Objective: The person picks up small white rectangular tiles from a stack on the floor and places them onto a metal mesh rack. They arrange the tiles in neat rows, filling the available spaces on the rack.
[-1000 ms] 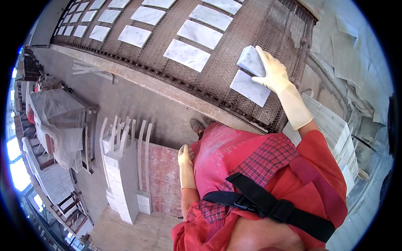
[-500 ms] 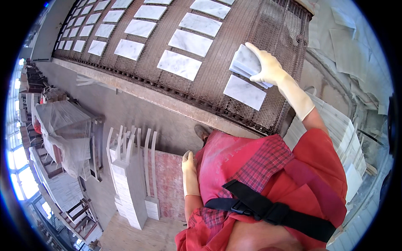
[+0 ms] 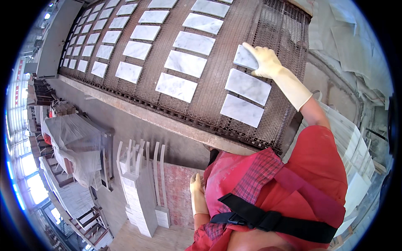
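Fingers (image 3: pixel 250 48) of the gloved right hand (image 3: pixel 268 62), spread wide from the thumb, astride a grey-veined marble tile (image 3: pixel 243 57).

Firm pinch or light touch: impossible to tell. Tile on or just above a brown mesh belt (image 3: pixel 220 62), in line with two more tiles (image 3: pixel 248 86) lying nearer the body. Farther left, rows of similar tiles (image 3: pixel 184 61). Gloved left hand (image 3: pixel 197 185) low beside the red apron (image 3: pixel 228 169), half-bent and loose. Beyond, stacked white pieces (image 3: pixel 142 205) and a plastic-draped pile (image 3: pixel 77 140).

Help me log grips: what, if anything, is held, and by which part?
Right hand holds a white tile by its opposite long edges; left hand seems empty.
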Action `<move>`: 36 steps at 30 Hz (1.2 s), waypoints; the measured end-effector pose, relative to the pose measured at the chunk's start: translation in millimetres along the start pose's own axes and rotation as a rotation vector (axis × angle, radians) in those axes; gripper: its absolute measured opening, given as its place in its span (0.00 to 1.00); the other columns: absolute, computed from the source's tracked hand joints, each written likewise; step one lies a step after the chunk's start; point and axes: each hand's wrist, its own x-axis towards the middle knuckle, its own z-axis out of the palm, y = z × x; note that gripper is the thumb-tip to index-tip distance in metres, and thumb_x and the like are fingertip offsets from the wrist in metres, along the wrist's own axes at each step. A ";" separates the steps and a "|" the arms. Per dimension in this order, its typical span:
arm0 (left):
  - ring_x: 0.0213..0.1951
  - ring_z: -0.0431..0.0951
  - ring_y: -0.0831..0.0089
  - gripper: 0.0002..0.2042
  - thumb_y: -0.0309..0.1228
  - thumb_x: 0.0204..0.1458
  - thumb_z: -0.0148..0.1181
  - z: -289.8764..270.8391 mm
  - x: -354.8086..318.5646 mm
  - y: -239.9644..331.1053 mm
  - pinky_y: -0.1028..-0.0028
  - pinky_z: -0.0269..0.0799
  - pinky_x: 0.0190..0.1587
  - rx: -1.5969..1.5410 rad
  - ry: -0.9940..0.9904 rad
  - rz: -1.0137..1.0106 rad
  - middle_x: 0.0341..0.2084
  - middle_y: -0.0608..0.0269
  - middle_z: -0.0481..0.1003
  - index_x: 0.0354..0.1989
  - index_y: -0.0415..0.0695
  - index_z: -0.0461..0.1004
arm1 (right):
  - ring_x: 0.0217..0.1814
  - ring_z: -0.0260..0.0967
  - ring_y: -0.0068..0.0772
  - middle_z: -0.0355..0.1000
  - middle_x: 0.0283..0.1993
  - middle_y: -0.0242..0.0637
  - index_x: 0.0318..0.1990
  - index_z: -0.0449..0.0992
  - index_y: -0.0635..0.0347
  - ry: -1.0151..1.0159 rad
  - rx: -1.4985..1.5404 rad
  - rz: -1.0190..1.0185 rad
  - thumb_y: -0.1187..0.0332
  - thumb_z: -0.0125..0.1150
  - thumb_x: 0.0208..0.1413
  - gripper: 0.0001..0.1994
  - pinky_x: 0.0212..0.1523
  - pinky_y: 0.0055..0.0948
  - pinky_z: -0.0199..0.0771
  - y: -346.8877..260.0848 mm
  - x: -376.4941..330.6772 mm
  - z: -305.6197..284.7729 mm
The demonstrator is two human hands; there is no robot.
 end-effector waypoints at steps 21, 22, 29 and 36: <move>0.49 0.84 0.62 0.27 0.44 0.71 0.63 10.7 -12.8 21.2 0.63 0.79 0.51 0.096 -0.020 0.051 0.56 0.52 0.83 0.74 0.47 0.72 | 0.64 0.79 0.53 0.79 0.61 0.48 0.84 0.57 0.42 0.120 0.041 0.030 0.56 0.87 0.45 0.58 0.67 0.47 0.79 65.5 47.0 -10.3; 0.49 0.84 0.63 0.27 0.44 0.71 0.64 12.0 -14.8 21.3 0.63 0.79 0.51 0.092 -0.028 0.043 0.55 0.53 0.83 0.74 0.48 0.72 | 0.64 0.79 0.52 0.79 0.61 0.48 0.84 0.57 0.42 0.104 0.029 0.040 0.56 0.87 0.45 0.57 0.67 0.47 0.79 68.6 52.6 -7.8; 0.47 0.82 0.66 0.28 0.44 0.71 0.64 15.9 -30.7 35.9 0.65 0.78 0.49 0.169 -0.055 0.053 0.55 0.56 0.84 0.75 0.47 0.71 | 0.63 0.79 0.52 0.79 0.60 0.47 0.84 0.57 0.43 0.086 0.035 0.030 0.55 0.88 0.45 0.58 0.67 0.46 0.79 80.4 57.0 6.5; 0.45 0.81 0.70 0.28 0.43 0.70 0.64 20.1 -26.0 43.5 0.66 0.77 0.50 0.209 -0.053 0.079 0.54 0.58 0.84 0.76 0.48 0.71 | 0.62 0.78 0.53 0.79 0.60 0.46 0.83 0.59 0.43 0.131 0.062 -0.027 0.54 0.89 0.44 0.58 0.67 0.47 0.79 88.7 59.3 7.3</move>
